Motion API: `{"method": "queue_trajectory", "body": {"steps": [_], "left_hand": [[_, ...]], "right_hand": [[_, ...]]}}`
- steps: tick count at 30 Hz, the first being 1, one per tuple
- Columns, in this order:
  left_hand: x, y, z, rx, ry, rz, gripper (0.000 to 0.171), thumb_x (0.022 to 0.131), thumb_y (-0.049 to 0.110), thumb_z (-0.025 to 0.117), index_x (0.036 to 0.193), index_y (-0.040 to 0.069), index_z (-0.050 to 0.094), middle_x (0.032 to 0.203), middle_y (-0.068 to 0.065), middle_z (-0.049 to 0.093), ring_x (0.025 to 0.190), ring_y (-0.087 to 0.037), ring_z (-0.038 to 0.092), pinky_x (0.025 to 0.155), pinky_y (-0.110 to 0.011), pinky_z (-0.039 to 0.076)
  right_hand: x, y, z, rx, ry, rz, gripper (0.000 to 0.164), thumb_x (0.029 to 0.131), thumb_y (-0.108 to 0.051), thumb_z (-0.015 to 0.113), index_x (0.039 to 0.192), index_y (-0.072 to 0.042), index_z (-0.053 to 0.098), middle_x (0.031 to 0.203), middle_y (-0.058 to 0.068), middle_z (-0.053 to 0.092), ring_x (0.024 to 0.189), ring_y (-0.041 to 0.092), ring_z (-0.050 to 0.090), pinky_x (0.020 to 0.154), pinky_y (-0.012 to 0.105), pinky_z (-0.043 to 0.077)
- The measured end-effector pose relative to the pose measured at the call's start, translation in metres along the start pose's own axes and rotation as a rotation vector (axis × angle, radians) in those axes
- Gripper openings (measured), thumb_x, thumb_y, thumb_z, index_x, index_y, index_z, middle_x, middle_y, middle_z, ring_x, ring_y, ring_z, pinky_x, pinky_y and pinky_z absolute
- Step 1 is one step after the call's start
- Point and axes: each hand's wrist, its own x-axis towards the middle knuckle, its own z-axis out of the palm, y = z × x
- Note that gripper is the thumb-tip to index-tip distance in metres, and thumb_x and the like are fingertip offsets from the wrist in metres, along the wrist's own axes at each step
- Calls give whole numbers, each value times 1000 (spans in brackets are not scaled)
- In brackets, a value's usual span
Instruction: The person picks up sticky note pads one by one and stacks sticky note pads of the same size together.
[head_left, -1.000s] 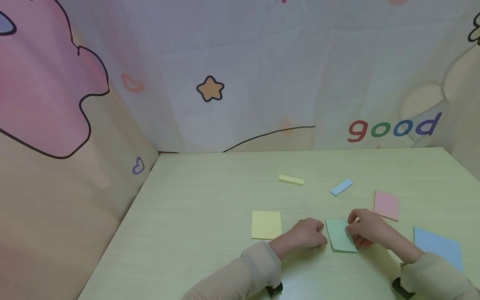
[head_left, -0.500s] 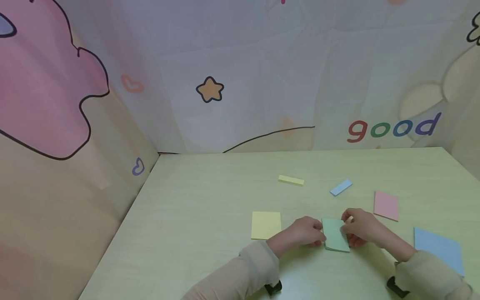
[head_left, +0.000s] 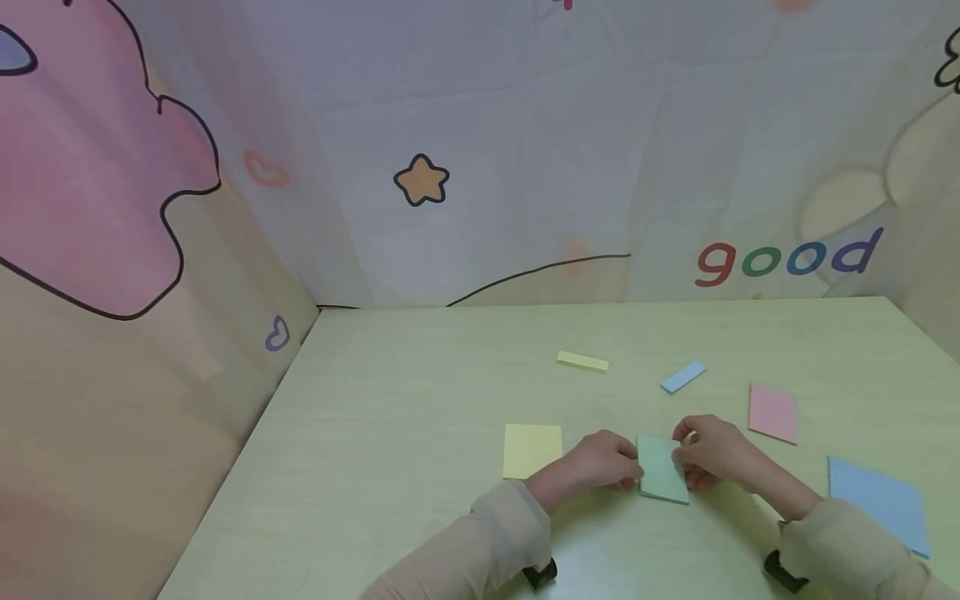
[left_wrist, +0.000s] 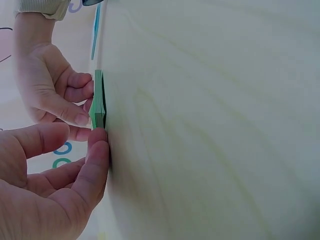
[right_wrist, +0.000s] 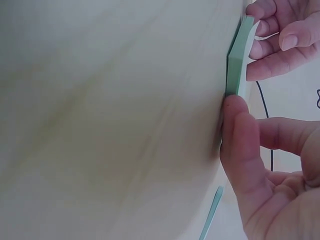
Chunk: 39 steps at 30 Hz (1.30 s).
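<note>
One pad of green sheets [left_wrist: 98, 100], seen edge-on, layers visible, on or just above the surface [left_wrist: 210, 110], which is pale with faint grain streaks. Left hand [left_wrist: 55, 187], foreground: fingertips at the pad's near end, thumb apart from it. Right hand [left_wrist: 50, 85], opposite: fingers beside the pad; beige cuff [left_wrist: 42, 7] at the wrist. One thin blue item [left_wrist: 95, 32], farther off. Backdrop [left_wrist: 77, 42], pale, partly visible; blue and green lettering [left_wrist: 68, 147].

Dim, muted light; soft shadows
</note>
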Motion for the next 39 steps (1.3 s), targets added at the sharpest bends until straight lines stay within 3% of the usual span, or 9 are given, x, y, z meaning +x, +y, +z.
{"method": "queue_trajectory", "body": {"steps": [8,20,39], "left_hand": [[-4,-2,-6,0,4,9,10,80,12,60,88,6,63,64,0,56,58,-10,49,53,-20,42],[-3,-7,-11,-47,7,6,18,81,11,60,96,2,63,67,-1,58,60,-10,51,55,-20,44],[-1,-15,-16,-62,27,19,16,80,11,60,93,3,64,65,-1,58,58,-9,52,53,-20,44]], "right_hand": [[3,-4,1,-7,13,-45,20,80,-3,53,97,7,51,69,7,55,51,13,54,48,27,49],[7,-12,1,-23,2,-78,23,80,-4,54,99,9,53,68,7,56,51,12,55,48,28,49],[11,-19,4,-59,-1,-101,29,81,-5,55,105,10,53,72,6,56,53,11,53,50,28,48]]}}
